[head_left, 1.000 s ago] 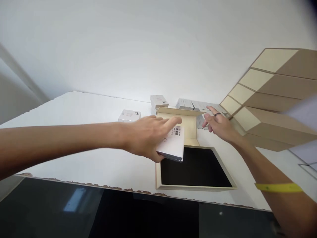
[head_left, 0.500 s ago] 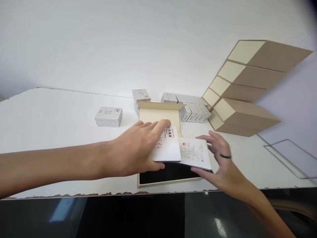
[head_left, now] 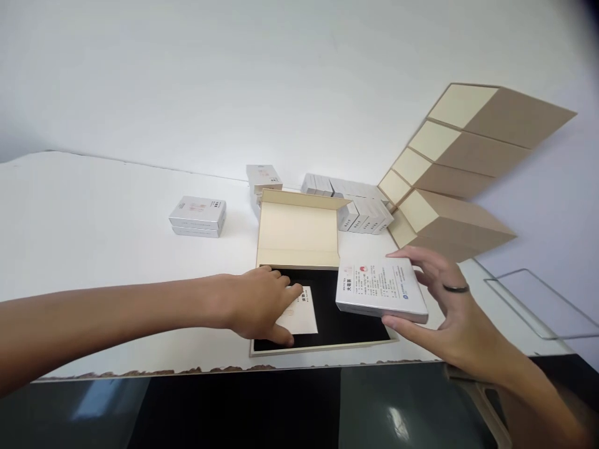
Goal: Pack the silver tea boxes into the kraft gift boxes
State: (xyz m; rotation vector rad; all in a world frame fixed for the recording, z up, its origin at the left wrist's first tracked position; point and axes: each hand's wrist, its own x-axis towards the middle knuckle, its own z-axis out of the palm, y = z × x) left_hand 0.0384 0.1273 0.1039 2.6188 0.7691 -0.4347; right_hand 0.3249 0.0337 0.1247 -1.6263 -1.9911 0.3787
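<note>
A large cream gift box [head_left: 298,227] stands with its lid folded back and its black interior showing. Inside its left part lies a small white tea box [head_left: 302,317], partly hidden by my left hand [head_left: 262,307], whose thumb and fingers grip it from either side. Above the right part, my right hand [head_left: 435,293] pinches a second tea box [head_left: 381,288] by its right end, thumb at the near edge and fingers at the far edge. That box is tilted, with a printed face towards me.
Two stacked white boxes [head_left: 198,213] lie to the left. Behind the lid are another stack [head_left: 264,176] and a row of small boxes [head_left: 365,215]. Closed beige boxes [head_left: 472,143] are piled at the right, near a wire frame [head_left: 524,302]. The table's front edge [head_left: 196,373] is chipped.
My left hand has lowered its tea box into the left part of the gift box. My right hand has drawn its tea box away to the right, still holding it up.
</note>
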